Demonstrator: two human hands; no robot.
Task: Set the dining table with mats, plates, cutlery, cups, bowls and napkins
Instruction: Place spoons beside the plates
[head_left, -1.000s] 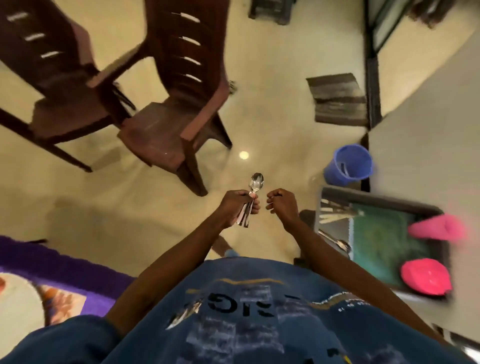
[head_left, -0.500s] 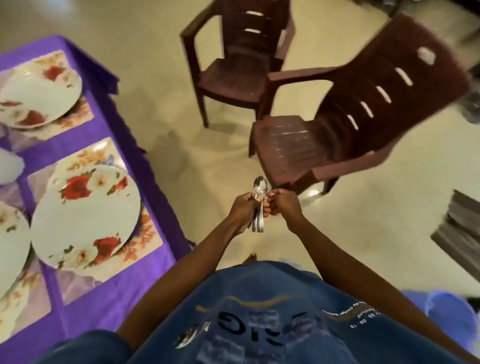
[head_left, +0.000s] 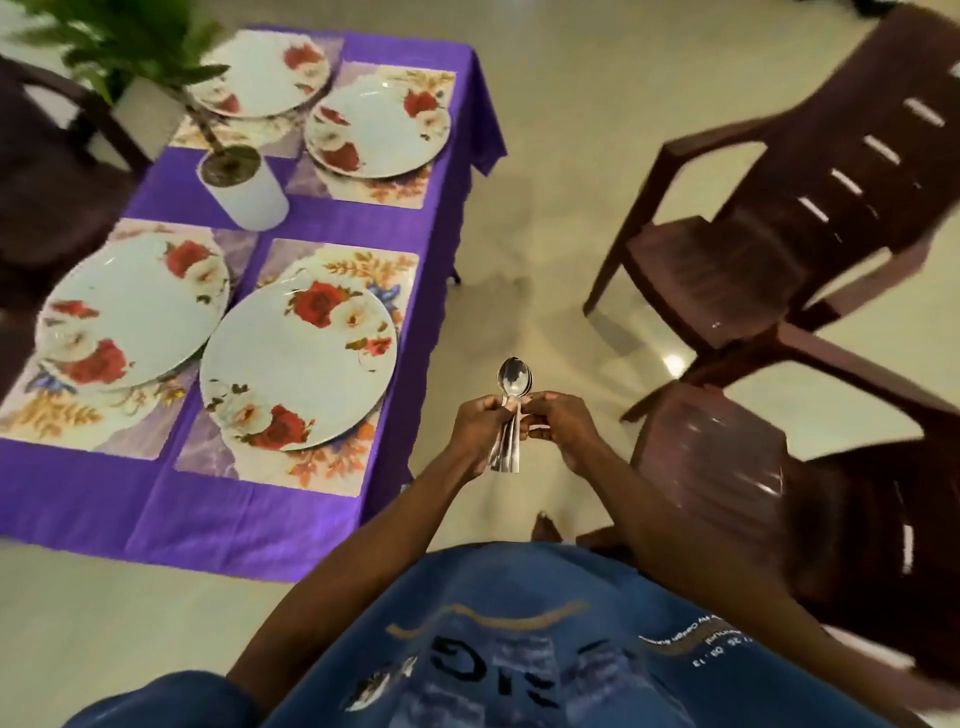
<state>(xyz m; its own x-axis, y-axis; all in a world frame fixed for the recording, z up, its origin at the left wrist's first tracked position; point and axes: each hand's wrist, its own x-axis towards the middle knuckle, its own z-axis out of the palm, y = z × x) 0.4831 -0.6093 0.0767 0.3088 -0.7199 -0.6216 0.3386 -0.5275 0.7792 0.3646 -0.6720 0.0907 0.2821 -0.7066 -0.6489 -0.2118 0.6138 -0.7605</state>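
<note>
The left hand (head_left: 480, 431) is gripping a bundle of steel spoons (head_left: 511, 415) by the handles, bowls pointing up and away, over the floor just right of the worktop (head_left: 249, 519). The right hand (head_left: 563, 428) is pinching the same bundle near the necks of the spoons, fingers curled in against the left hand's (how many spoons there are I cannot tell).

The worktop is wearing a purple cloth, and four floral place mats are lying on it, each one carrying a white plate with red roses: a near right plate (head_left: 298, 366), a near left plate (head_left: 132, 312), a far right plate (head_left: 376, 130) and a far left plate (head_left: 260, 73). A potted plant in a white pot (head_left: 244, 189) is standing between them. Two brown plastic chairs are sitting on the right, one far (head_left: 810, 208) and one near (head_left: 779, 493).
</note>
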